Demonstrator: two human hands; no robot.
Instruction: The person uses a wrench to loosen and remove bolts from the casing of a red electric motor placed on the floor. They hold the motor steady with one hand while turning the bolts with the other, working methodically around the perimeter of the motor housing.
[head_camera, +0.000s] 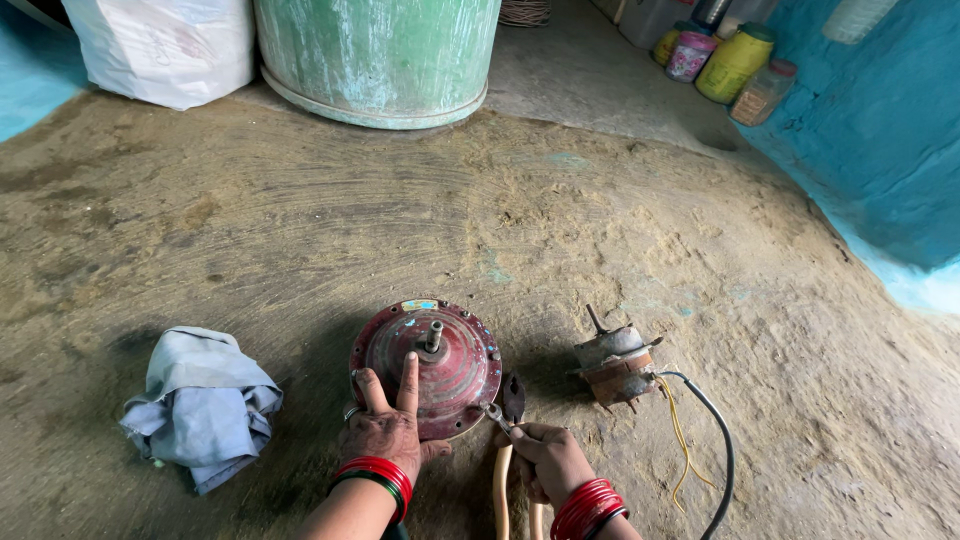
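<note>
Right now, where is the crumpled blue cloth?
The crumpled blue cloth lies on the dirt floor, low in the head view, left of the left hand and red round cover.

Red domed motor cover (440, 365), worn, shaft upright at centre, on the earthen floor (300, 220). Left hand (385, 425) flat on its near edge, fingers (409, 375) spread. Right hand (548, 460) closed round pliers (505, 440) with pale handles, tip at the cover's rim. Rusty motor core (615, 365) with trailing wires to the right. Crumpled grey-blue cloth (200, 405) left. Green drum (378, 55), white sack (165, 45), jars (735, 62) behind.
</note>
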